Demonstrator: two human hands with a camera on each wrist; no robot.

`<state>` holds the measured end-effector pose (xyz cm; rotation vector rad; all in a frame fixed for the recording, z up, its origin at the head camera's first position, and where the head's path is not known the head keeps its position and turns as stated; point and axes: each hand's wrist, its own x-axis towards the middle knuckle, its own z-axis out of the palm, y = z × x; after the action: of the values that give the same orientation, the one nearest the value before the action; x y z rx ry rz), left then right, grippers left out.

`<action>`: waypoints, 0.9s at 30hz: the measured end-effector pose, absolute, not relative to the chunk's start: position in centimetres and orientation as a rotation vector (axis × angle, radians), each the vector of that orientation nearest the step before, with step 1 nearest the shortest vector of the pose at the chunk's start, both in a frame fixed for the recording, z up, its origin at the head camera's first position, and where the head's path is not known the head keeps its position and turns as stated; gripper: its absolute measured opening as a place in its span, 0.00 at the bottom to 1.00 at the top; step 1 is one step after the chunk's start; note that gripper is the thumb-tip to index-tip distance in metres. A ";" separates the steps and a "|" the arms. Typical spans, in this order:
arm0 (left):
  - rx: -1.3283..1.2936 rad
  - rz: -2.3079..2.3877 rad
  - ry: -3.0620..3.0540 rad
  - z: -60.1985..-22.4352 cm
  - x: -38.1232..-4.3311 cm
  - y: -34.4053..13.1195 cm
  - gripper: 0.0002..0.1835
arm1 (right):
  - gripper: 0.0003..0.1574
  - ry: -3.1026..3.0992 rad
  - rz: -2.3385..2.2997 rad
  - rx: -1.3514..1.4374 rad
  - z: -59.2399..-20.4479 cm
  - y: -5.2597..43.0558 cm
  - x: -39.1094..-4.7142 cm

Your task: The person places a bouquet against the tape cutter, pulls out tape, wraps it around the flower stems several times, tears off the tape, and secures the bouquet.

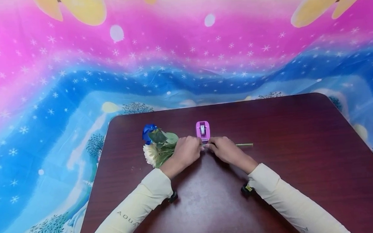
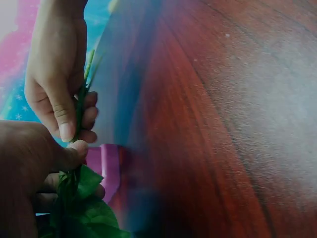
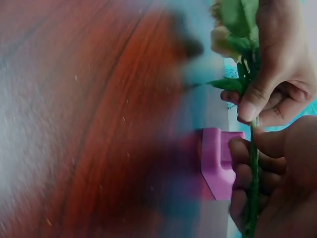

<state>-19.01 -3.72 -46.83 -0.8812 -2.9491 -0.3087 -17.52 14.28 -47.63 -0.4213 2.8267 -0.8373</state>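
A small bunch of flowers lies sideways in both hands, with a blue flower (image 1: pixel 149 133) and a cream-white flower (image 1: pixel 150 154) at its left end. Green leaves (image 1: pixel 163 137) spread between the blooms and my left hand (image 1: pixel 188 150), which grips the green stems just below them. Right beside it, my right hand (image 1: pixel 224 148) holds the same stems (image 3: pixel 253 168) between thumb and curled fingers. The stem end (image 1: pixel 245 144) sticks out to the right. Just beyond the hands stands a pink tape dispenser (image 1: pixel 203 130) with a small roll of tape.
The dark red-brown wooden table (image 1: pixel 302 152) reaches out on both sides of the arms. Behind it hangs a pink and blue cloth (image 1: pixel 183 53) with snowflakes and trees. Light sleeves (image 1: pixel 140 196) cover both forearms, with a small black device (image 1: pixel 247 189) at the right wrist.
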 end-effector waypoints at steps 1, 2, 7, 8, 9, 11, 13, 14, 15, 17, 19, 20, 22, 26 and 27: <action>-0.880 -0.322 -2.939 -47.0 -18.9 -3.8 0.07 | 0.14 2.829 -0.855 -0.421 -47.7 14.3 -17.5; -0.878 -0.343 -2.928 -47.2 -18.9 -3.8 0.06 | 0.14 2.838 -0.875 -0.421 -47.9 14.3 -17.5; -0.873 -0.386 -2.857 -47.9 -18.5 -4.0 0.06 | 0.10 2.982 -0.919 -0.483 -48.9 14.2 -17.2; -0.879 -0.385 -2.846 -48.0 -18.5 -4.1 0.06 | 0.09 3.022 -0.918 -0.501 -49.0 14.2 -17.2; -0.886 -0.390 -2.839 -48.0 -18.5 -4.1 0.06 | 0.08 3.064 -0.911 -0.523 -49.2 14.2 -17.1; -0.908 -0.403 -2.843 -47.9 -18.6 -4.2 0.07 | 0.07 3.128 -0.907 -0.559 -49.4 14.1 -17.0; -0.933 -0.417 -2.865 -47.7 -18.8 -4.3 0.08 | 0.07 3.177 -0.900 -0.587 -49.6 14.1 -17.0; -0.948 -0.418 -2.875 -47.6 -18.9 -4.4 0.08 | 0.07 3.194 -0.894 -0.602 -49.6 14.1 -16.9; -0.962 -0.418 -2.884 -47.5 -19.1 -4.4 0.07 | 0.07 3.209 -0.886 -0.618 -49.7 14.1 -16.9; -0.983 -0.396 -2.902 -47.4 -19.2 -4.6 0.06 | 0.07 3.238 -0.854 -0.653 -49.9 14.1 -16.9; -0.988 -0.390 -2.917 -47.4 -19.3 -4.6 0.05 | 0.07 3.269 -0.819 -0.684 -50.0 14.2 -16.8; -0.983 -0.401 -2.924 -47.4 -19.4 -4.6 0.05 | 0.07 3.285 -0.800 -0.698 -50.1 14.2 -16.8; -0.955 -0.425 -2.956 -47.4 -19.3 -4.6 0.05 | 0.07 3.319 -0.765 -0.735 -50.4 14.2 -16.7; -0.854 -0.563 -3.082 -47.2 -19.2 -4.4 0.07 | 0.08 3.378 -0.674 -0.825 -50.8 14.3 -16.7; -0.830 -0.591 -3.116 -47.1 -19.2 -4.3 0.10 | 0.08 3.390 -0.648 -0.847 -50.9 14.3 -16.7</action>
<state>-19.24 -4.31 -47.09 -0.8299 -3.1160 -0.5907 -16.65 14.32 -50.89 -0.8466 3.3897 -0.6476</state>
